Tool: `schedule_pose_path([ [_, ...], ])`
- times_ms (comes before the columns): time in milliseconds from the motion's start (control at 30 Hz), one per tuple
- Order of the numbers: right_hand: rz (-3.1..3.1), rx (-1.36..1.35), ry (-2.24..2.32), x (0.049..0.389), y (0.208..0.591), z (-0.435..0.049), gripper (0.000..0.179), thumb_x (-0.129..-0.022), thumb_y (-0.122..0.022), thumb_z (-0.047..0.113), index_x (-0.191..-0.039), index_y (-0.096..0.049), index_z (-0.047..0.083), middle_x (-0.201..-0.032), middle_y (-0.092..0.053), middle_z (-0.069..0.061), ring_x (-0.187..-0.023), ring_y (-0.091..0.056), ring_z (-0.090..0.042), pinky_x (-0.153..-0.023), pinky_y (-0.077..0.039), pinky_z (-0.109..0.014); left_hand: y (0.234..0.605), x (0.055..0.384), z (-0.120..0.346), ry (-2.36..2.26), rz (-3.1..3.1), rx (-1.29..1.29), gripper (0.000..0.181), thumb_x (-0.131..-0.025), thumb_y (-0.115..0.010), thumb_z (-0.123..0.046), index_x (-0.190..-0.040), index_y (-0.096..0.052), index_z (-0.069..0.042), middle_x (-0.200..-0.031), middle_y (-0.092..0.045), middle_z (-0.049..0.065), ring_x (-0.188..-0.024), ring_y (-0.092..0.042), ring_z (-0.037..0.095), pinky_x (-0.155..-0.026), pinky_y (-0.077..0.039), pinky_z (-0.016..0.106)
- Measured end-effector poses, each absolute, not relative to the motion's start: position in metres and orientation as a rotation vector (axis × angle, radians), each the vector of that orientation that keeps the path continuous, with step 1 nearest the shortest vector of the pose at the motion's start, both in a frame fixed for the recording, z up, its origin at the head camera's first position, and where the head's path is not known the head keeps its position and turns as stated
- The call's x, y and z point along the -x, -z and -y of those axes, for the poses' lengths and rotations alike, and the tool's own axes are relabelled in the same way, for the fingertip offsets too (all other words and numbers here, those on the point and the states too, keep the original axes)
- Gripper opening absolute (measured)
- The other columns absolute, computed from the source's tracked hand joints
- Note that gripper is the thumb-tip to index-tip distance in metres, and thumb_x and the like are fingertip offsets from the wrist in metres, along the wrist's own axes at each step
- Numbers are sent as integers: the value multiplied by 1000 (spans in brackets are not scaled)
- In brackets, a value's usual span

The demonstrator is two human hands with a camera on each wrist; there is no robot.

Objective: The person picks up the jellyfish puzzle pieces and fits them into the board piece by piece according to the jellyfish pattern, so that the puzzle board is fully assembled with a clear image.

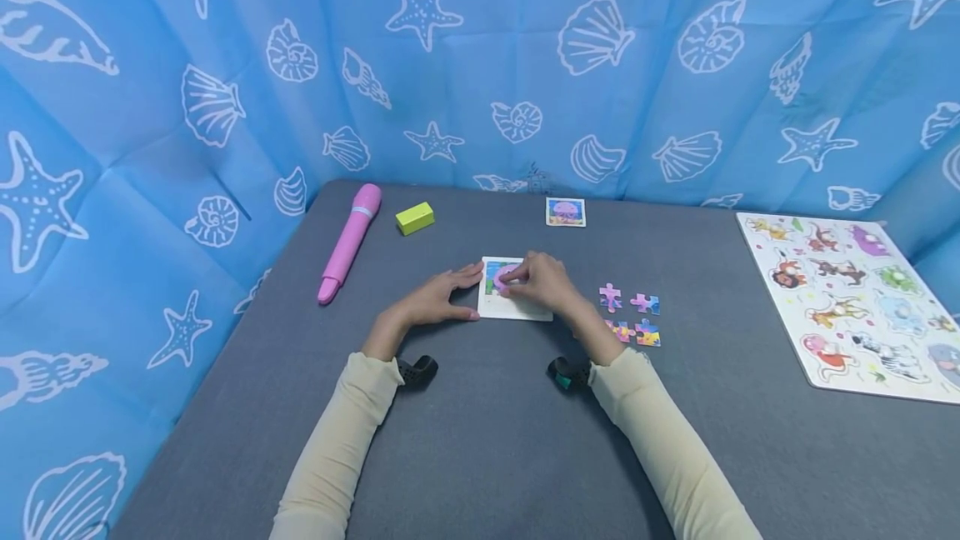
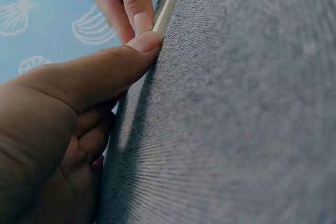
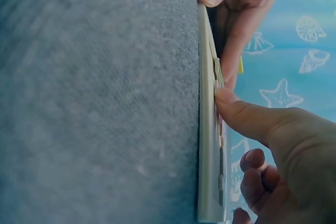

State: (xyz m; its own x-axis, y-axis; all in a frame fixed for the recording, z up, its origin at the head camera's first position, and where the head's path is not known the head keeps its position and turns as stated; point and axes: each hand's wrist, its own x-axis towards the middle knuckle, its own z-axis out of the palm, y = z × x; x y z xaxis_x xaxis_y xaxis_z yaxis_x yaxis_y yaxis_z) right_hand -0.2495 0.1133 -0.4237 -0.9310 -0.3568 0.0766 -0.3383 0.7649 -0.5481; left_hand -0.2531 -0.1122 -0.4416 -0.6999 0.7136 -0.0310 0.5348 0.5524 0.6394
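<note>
A small white puzzle tray (image 1: 517,310) lies flat on the grey table, with part of a pink and blue picture fitted in it. My left hand (image 1: 435,297) rests against the tray's left side, thumb at the near corner and fingers at the far one. Over the tray, my right hand (image 1: 546,280) pinches a jigsaw piece (image 1: 504,276) between thumb and fingers, low against the picture; the fingers hide most of it. In the right wrist view the right thumb (image 3: 236,109) presses at the tray's upper face. Loose jigsaw pieces (image 1: 647,332) lie right of the right hand.
Behind the tray lies a small jellyfish picture card (image 1: 566,212). A pink toy microphone (image 1: 351,242) and a yellow-green block (image 1: 415,218) are at the back left. A white animal puzzle board (image 1: 855,307) lies at the right. A blue seashell curtain (image 1: 480,65) hangs behind the table.
</note>
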Motion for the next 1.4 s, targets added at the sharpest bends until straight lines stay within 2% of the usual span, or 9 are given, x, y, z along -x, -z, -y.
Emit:
schedule_pose_path([
  [200, -2926, 560, 755, 252, 416, -110, 22, -75, -76, 28, -94, -75, 17, -86, -65, -3, -75, -53, -17, -66, -31, -33, 441, 254, 110, -893, -2501, -1036, 76, -83, -67, -30, -145, -27, -8, -154, -18, 5, -142, -16, 21, -116, -9, 46],
  [467, -2876, 560, 793, 251, 416, -114, 26, -77, -73, 29, -100, -73, 16, -88, -62, -6, -77, -52, -19, -71, -35, -38, 439, 251, 104, -863, -2508, -1039, 82, -81, -68, -36, -146, -26, -9, -154, -18, 6, -143, -14, 19, -116, -7, 45],
  [833, -2859, 501, 790, 253, 415, -115, 28, -77, -74, 30, -102, -72, 19, -86, -61, -6, -73, -49, -17, -66, -33, -32, 438, 251, 99, -856, -2545, -1039, 78, -80, -70, -35, -142, -33, -7, -153, -21, 7, -143, -13, 22, -115, -7, 49],
  [1133, -2787, 465, 886, 254, 416, -116, 27, -78, -73, 26, -102, -72, 15, -99, -66, -9, -87, -55, -22, -67, -34, -29, 438, 252, 97, -802, -2580, -987, 83, -78, -70, -42, -143, -31, -10, -153, -21, 4, -143, -11, 22, -115, -11, 49],
  [1300, -2811, 462, 847, 252, 416, -115, 26, -77, -74, 28, -101, -73, 17, -95, -65, -7, -83, -55, -21, -71, -35, -34, 439, 251, 97, -809, -2588, -978, 88, -77, -66, -53, -145, -28, -12, -153, -21, 5, -143, -13, 22, -112, -19, 51],
  [1400, -2828, 473, 819, 251, 415, -116, 26, -78, -73, 28, -101, -72, 18, -93, -66, -7, -76, -52, -17, -68, -34, -33, 439, 250, 98, -848, -2586, -999, 87, -77, -67, -52, -145, -28, -13, -153, -23, 6, -143, -15, 23, -112, -20, 50],
])
